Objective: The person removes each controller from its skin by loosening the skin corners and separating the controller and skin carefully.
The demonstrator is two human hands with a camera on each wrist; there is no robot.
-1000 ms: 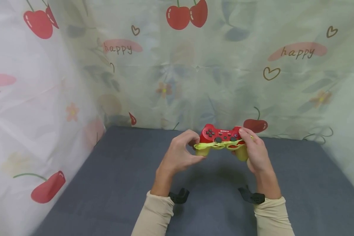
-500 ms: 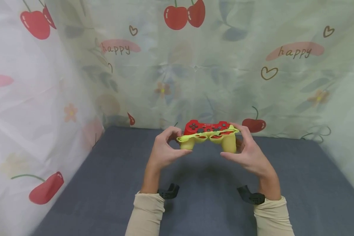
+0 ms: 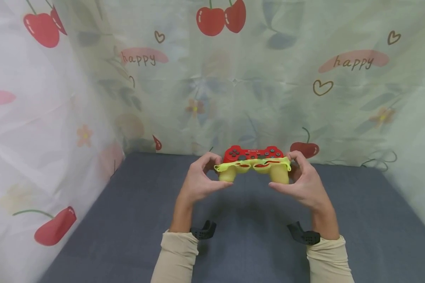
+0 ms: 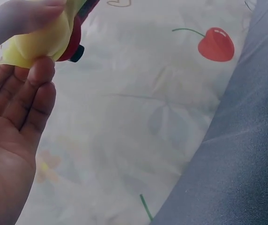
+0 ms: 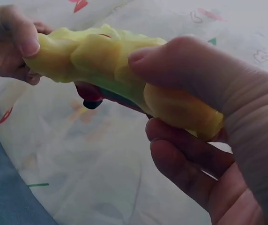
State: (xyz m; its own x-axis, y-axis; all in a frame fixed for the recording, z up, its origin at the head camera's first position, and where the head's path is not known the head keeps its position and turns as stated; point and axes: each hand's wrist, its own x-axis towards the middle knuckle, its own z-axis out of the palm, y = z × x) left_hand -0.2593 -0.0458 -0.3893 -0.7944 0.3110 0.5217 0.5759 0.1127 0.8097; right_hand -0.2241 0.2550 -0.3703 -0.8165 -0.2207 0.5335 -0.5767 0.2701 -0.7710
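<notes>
A red SONY game controller [image 3: 253, 152] is held up in front of me, its buttoned face showing at the top. A stretchy yellow-green silicone cover [image 3: 279, 173] wraps its lower part and both handles, with red showing through the openings. My left hand [image 3: 198, 179] pinches the covered left handle between thumb below and fingers at the side. On the other side my right hand [image 3: 309, 182] grips the covered right handle the same way. In the right wrist view the right thumb presses along the cover [image 5: 96, 54]; a red edge of the controller [image 5: 115, 97] shows beneath.
Below the hands spreads a dark grey table cloth [image 3: 145, 220]. A pale curtain [image 3: 233, 98] printed with cherries closes the back, and another [image 3: 39, 137] hangs at the left. Dark wrist mounts [image 3: 203, 230] sit at both cuffs.
The controller has shifted left and levelled out. My right hand has moved from its upper right corner down to the right handle, and the cover's right end now stretches around that side.
</notes>
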